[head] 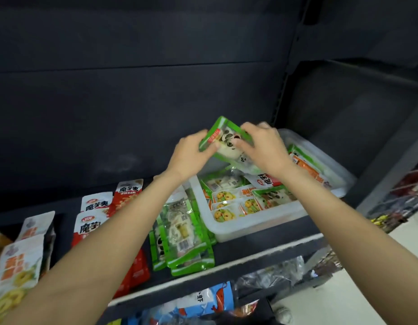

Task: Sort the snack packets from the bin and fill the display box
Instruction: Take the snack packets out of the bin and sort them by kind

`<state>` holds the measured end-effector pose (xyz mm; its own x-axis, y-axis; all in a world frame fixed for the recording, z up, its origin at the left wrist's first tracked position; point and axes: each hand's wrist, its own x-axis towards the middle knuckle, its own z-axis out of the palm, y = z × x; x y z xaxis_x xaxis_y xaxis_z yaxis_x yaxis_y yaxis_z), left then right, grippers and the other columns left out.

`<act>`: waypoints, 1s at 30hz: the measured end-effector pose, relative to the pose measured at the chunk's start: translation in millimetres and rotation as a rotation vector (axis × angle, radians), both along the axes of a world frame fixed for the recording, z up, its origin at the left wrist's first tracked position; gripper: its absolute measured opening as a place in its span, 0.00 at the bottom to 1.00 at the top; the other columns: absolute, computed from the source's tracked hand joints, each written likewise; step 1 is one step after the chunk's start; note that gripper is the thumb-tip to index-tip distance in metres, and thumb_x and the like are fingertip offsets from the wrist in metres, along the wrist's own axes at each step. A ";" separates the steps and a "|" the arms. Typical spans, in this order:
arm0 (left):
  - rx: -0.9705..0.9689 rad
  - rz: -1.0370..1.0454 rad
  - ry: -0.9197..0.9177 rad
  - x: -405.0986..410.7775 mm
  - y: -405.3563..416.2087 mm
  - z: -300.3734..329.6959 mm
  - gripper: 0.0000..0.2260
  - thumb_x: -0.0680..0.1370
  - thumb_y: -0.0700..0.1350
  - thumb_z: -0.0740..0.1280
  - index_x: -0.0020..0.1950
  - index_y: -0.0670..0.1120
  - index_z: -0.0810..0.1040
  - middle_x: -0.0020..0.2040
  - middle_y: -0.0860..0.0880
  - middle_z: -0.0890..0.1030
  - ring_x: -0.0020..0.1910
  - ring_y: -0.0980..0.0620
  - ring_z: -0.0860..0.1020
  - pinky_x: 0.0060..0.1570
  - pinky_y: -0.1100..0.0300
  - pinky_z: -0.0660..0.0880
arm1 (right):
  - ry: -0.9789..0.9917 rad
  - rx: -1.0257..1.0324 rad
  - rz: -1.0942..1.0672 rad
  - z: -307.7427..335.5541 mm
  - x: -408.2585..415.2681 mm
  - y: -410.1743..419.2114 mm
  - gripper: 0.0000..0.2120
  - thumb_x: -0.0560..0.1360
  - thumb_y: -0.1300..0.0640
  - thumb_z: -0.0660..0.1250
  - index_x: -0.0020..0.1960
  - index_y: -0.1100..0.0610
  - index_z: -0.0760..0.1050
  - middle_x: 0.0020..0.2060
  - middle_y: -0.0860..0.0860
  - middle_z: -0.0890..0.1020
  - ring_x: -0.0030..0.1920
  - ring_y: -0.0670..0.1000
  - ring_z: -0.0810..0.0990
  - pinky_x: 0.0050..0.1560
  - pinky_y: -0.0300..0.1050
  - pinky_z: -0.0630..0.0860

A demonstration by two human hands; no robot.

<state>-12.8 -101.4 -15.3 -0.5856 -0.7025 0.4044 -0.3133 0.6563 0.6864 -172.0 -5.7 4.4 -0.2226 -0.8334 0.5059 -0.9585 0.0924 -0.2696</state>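
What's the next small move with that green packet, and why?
Probably carry the green packet left and down onto the green pile on the shelf. Both the left hand and right hand hold it above the white bin, and same-coloured packets are already stacked there.

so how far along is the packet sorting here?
Partway. Done: a stack of green-edged packets and rows of red-and-white packets lie sorted on the shelf. In hand: the left hand and right hand hold one green-edged packet above the bin. Left: the bin still holds mixed packets.
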 end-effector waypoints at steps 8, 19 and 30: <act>0.486 0.241 0.451 101.3 57.9 -21.9 0.13 0.74 0.37 0.70 0.54 0.48 0.72 0.48 0.50 0.81 0.46 0.56 0.79 0.47 0.59 0.76 | -0.392 -0.194 0.111 -2.7 101.7 63.5 0.11 0.79 0.49 0.62 0.49 0.55 0.77 0.33 0.46 0.81 0.33 0.47 0.79 0.40 0.44 0.73; 0.743 0.275 0.525 203.4 112.9 -51.2 0.06 0.79 0.40 0.63 0.54 0.49 0.71 0.50 0.46 0.80 0.45 0.50 0.82 0.41 0.59 0.80 | -0.970 0.189 0.241 -59.2 226.8 23.5 0.25 0.73 0.57 0.71 0.68 0.51 0.68 0.55 0.48 0.75 0.58 0.50 0.76 0.59 0.50 0.75; 0.794 0.031 0.171 140.3 98.0 -77.1 0.28 0.76 0.31 0.64 0.74 0.43 0.61 0.59 0.44 0.77 0.58 0.50 0.75 0.49 0.69 0.74 | 0.147 0.310 0.104 -95.9 187.8 57.3 0.22 0.74 0.67 0.62 0.68 0.60 0.72 0.68 0.58 0.71 0.73 0.59 0.60 0.74 0.52 0.55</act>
<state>127.6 -3.5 -92.5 -0.5369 -0.8321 -0.1393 -0.1723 -0.0534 0.9836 15.8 51.6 -91.5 -0.0723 -0.9666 0.2460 -0.9936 0.0483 -0.1022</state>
